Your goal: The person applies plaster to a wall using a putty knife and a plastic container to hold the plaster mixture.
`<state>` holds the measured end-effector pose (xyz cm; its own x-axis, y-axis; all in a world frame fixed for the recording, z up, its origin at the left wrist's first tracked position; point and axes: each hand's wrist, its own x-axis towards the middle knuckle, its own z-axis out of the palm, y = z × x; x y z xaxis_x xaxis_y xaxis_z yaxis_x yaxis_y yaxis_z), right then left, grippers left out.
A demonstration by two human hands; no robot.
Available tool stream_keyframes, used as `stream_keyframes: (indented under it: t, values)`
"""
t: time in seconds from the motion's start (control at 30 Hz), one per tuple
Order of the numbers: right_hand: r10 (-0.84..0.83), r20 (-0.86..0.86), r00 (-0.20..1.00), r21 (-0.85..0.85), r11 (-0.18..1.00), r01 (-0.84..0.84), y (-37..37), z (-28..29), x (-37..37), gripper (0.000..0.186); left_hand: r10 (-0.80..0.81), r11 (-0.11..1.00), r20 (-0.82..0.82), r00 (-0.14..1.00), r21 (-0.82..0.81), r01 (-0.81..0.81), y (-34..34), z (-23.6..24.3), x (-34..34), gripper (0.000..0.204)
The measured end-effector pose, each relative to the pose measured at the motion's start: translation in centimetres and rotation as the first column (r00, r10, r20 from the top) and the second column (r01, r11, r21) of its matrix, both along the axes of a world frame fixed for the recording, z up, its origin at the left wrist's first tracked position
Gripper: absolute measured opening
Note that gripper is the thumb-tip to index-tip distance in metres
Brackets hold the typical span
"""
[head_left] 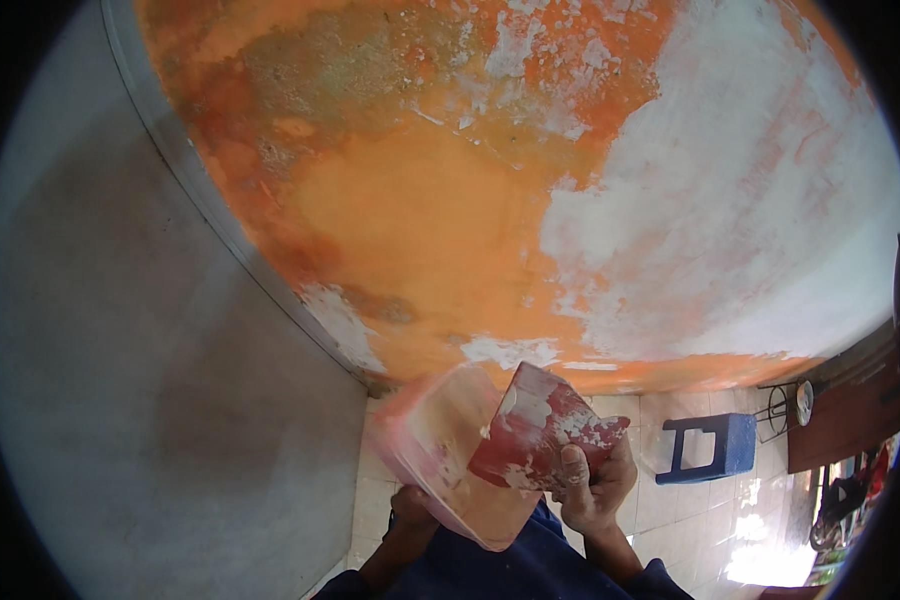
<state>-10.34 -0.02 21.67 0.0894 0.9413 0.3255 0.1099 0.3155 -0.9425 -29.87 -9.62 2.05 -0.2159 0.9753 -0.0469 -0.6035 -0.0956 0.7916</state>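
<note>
My left hand (411,508) is closed on the near left edge of a pinkish plastic tub (402,440), which is tilted and smeared with pale residue inside. In my right hand (600,492) is a flat dark red putty spreader (542,428), its face streaked with white putty and my thumb pressed on it. The spreader's left corner is over the tub's opening; whether they touch I cannot tell. Beyond both hands rises an orange wall (410,215), with a broad white filled patch (740,190) on its right and rough, peeling spots higher up.
A plain grey panel (170,400) borders the wall on the left. On the pale tiled floor (660,510) to the right stands a blue plastic stool (735,446). Past it are a thin-legged wire stand (776,414), a brown wooden piece (845,425) and a bright doorway.
</note>
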Motion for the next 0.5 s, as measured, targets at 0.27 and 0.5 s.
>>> stream_keyframes:
  t: [0.27, 0.5]
  values:
    - [0.056, -0.224, 0.973, -0.083, 0.994, -0.076, 1.1, 1.0, 2.8, 0.022, -0.038, 0.986, 0.482, 0.875, 0.160, -0.045, 7.8, 8.8, 0.3, 0.073]
    - [0.212, 0.415, 0.885, 0.042, 0.967, -0.251, 1.2, 3.8, 1.5, 0.030, -0.145, 0.931, 0.431, 0.891, 0.363, -0.023, 9.0, 10.5, 0.4, 0.054]
